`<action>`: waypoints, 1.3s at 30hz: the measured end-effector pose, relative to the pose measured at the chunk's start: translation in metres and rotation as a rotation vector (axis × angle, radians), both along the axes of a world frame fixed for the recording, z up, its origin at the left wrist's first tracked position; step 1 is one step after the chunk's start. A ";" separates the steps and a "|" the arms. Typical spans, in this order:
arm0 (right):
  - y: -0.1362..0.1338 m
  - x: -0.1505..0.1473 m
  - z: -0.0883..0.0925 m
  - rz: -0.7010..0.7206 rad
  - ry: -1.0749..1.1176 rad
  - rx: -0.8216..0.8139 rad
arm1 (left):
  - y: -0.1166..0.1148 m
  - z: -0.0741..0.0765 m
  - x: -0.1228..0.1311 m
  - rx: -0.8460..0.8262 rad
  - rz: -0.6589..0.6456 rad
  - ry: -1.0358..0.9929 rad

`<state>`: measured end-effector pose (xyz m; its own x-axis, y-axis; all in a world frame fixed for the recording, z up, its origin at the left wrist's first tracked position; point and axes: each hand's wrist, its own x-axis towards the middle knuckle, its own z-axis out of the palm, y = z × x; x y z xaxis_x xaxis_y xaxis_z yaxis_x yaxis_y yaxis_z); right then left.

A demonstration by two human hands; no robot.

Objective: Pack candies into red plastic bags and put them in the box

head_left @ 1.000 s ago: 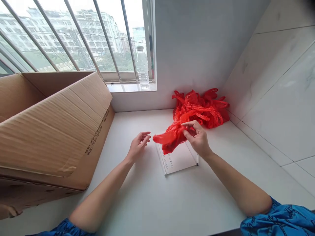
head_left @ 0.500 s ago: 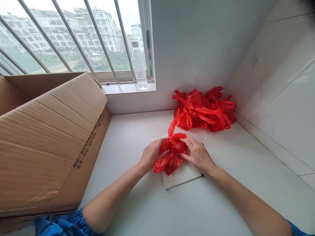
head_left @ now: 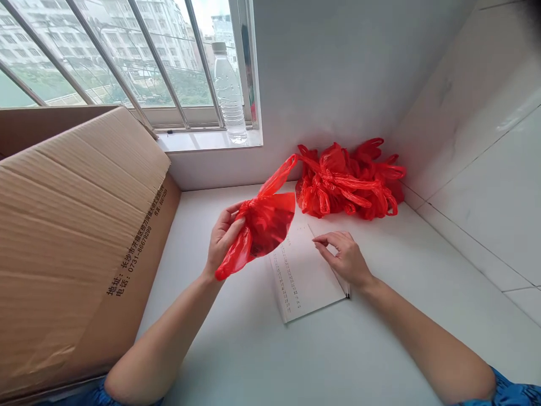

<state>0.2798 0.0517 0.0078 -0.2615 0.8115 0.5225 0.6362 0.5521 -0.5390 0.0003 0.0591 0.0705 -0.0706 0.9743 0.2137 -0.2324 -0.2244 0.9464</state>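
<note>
My left hand [head_left: 224, 239] is closed around the gathered neck of a red plastic bag [head_left: 273, 223], holding it raised over the left side of an open notebook [head_left: 310, 276]. One handle of this bag stretches up toward the pile of red plastic bags [head_left: 349, 183] at the wall. The notebook lies flat, its white page marked with columns of small writing. Over the notebook's right edge hovers my right hand [head_left: 344, 256], thumb and index fingertips brought together, with nothing visible between them.
A large open cardboard box [head_left: 76, 225] fills the left side. On the windowsill [head_left: 198, 141] stands a clear plastic bottle [head_left: 230, 98] before a barred window. The white tabletop [head_left: 236, 344] ends at a grey wall [head_left: 329, 73] and a tiled wall [head_left: 477, 158].
Both hands were on the red bag over the notebook. Now my left hand has lifted it up and left, my right hand has let go, and the page is uncovered.
</note>
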 end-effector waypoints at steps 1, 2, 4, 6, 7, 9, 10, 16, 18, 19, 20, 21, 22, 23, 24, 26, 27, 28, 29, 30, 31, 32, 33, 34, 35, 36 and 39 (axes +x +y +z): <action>0.001 0.003 -0.001 -0.011 -0.017 0.009 | 0.003 -0.002 -0.004 0.054 0.079 0.024; 0.002 0.004 -0.001 -0.016 -0.037 0.020 | 0.007 -0.007 -0.008 0.096 0.155 0.051; 0.004 0.005 -0.003 -0.006 -0.075 0.035 | 0.018 -0.021 -0.019 0.132 0.283 0.103; 0.007 0.000 -0.006 0.048 -0.098 0.021 | 0.030 -0.040 -0.030 0.086 0.353 0.151; 0.008 -0.004 -0.007 0.084 -0.109 0.001 | 0.036 -0.049 -0.035 0.049 0.364 0.183; 0.012 -0.014 -0.009 0.151 -0.153 -0.051 | 0.044 -0.064 -0.041 -0.011 0.352 0.224; 0.014 -0.019 -0.010 0.170 -0.189 -0.071 | 0.045 -0.069 -0.043 -0.030 0.337 0.237; 0.021 -0.031 -0.015 0.150 -0.343 -0.101 | 0.041 -0.072 -0.040 -0.081 0.264 0.289; 0.022 -0.030 -0.015 0.151 -0.341 -0.110 | 0.040 -0.070 -0.039 -0.086 0.257 0.297; 0.021 -0.029 -0.015 0.150 -0.337 -0.112 | 0.040 -0.070 -0.039 -0.087 0.257 0.297; 0.021 -0.029 -0.016 0.147 -0.331 -0.113 | 0.040 -0.070 -0.038 -0.088 0.259 0.296; 0.021 -0.028 -0.016 0.147 -0.322 -0.114 | 0.041 -0.070 -0.038 -0.089 0.261 0.294; 0.020 -0.027 -0.016 0.148 -0.312 -0.115 | 0.041 -0.071 -0.038 -0.090 0.264 0.292; 0.020 -0.027 -0.016 0.150 -0.303 -0.113 | 0.041 -0.071 -0.038 -0.092 0.266 0.290; 0.020 -0.026 -0.016 0.154 -0.296 -0.110 | 0.042 -0.072 -0.038 -0.095 0.267 0.288; 0.020 -0.025 -0.016 0.162 -0.295 -0.102 | 0.042 -0.073 -0.038 -0.098 0.267 0.288; 0.019 -0.025 -0.016 0.165 -0.297 -0.099 | 0.042 -0.073 -0.038 -0.099 0.267 0.289; 0.019 -0.024 -0.016 0.169 -0.298 -0.098 | 0.042 -0.073 -0.038 -0.099 0.266 0.290; 0.019 -0.024 -0.016 0.173 -0.296 -0.098 | 0.042 -0.073 -0.038 -0.098 0.266 0.292; 0.018 -0.023 -0.016 0.176 -0.292 -0.098 | 0.042 -0.072 -0.038 -0.098 0.266 0.296; 0.018 -0.022 -0.016 0.180 -0.286 -0.099 | 0.041 -0.072 -0.039 -0.099 0.264 0.300; 0.018 -0.022 -0.016 0.183 -0.282 -0.098 | 0.041 -0.072 -0.039 -0.099 0.263 0.305; 0.018 -0.021 -0.016 0.186 -0.281 -0.096 | 0.041 -0.071 -0.039 -0.099 0.261 0.309; 0.018 -0.021 -0.016 0.188 -0.284 -0.093 | 0.041 -0.071 -0.039 -0.099 0.261 0.312; 0.017 -0.021 -0.016 0.188 -0.289 -0.091 | 0.041 -0.071 -0.039 -0.099 0.261 0.313; 0.017 -0.021 -0.016 0.186 -0.294 -0.090 | 0.041 -0.071 -0.039 -0.098 0.261 0.313; 0.017 -0.020 -0.016 0.181 -0.302 -0.088 | 0.042 -0.072 -0.039 -0.096 0.260 0.313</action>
